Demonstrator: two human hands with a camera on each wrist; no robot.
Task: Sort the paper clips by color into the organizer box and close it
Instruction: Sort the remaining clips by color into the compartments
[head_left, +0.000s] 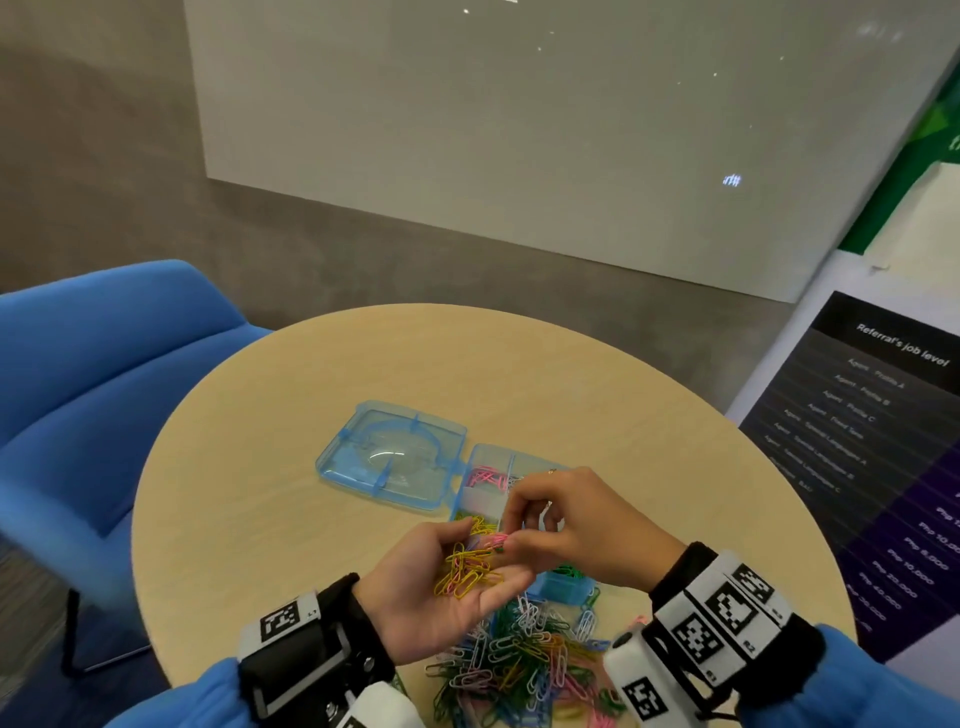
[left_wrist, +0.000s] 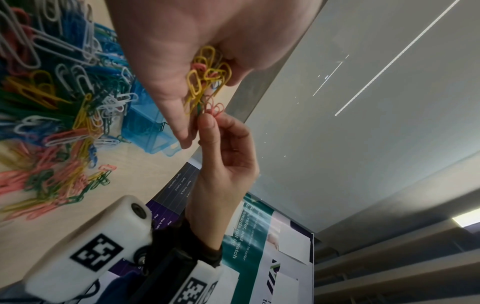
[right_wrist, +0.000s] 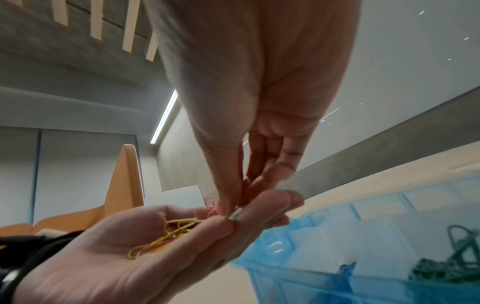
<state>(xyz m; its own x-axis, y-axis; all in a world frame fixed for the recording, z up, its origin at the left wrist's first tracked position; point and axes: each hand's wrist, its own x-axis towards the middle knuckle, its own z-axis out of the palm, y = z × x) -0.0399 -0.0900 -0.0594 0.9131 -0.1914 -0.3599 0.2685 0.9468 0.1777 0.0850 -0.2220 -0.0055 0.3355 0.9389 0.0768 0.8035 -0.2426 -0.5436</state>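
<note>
My left hand (head_left: 431, 597) is held palm up above the table, fingers loosely extended, with a bunch of yellow paper clips (head_left: 467, 569) lying in the cupped palm. A few pink and green clips are mixed in at the fingertip end. My right hand (head_left: 571, 525) reaches over from the right, its thumb and forefinger pinching a pink clip (head_left: 496, 538) in that bunch. The left wrist view shows the pinched pink clips (left_wrist: 217, 107) hanging below the yellow ones (left_wrist: 205, 76). The blue organizer box (head_left: 563, 590) stands open behind my hands, partly hidden, with pink clips in a far compartment.
The box's clear blue lid (head_left: 392, 454) lies flat to the left of it. A mixed pile of clips (head_left: 524, 665) covers the round table's (head_left: 260, 467) near edge. Green clips (right_wrist: 454, 257) fill a near compartment. A blue chair (head_left: 104, 364) stands at the left.
</note>
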